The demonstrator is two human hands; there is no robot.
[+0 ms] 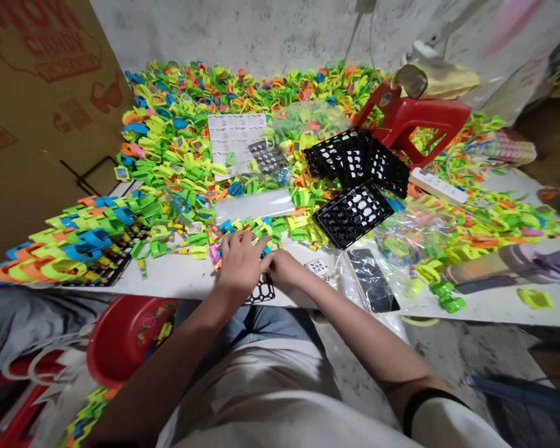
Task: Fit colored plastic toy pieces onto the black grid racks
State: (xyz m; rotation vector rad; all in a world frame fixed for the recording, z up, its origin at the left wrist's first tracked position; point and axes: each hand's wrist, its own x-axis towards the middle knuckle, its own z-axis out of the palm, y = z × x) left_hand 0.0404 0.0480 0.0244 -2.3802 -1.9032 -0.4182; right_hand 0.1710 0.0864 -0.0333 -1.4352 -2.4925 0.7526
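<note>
At the table's front edge, my left hand (pixel 243 256) lies over a row of bright plastic toy watches, its fingers slightly spread and resting on them. Beneath both hands is a black lattice tray (pixel 262 291), whose near end shows bare openings. My right hand (pixel 282 269) is closed at the tray's right side, fingertips curled inward close to my left hand; what they hold is hidden. A pink piece (pixel 214 255) shows just left of my left hand. Loose yellow and green toy watches (pixel 198 239) lie to the left.
A filled tray of toy watches (pixel 84 239) stands at left. Stacked black trays (pixel 353 213), a phone (pixel 373 280), a power strip (pixel 438 185) and a bottle (pixel 499 264) lie right. Behind are a heap of toy watches (pixel 182 137) and a red stool (pixel 424 115).
</note>
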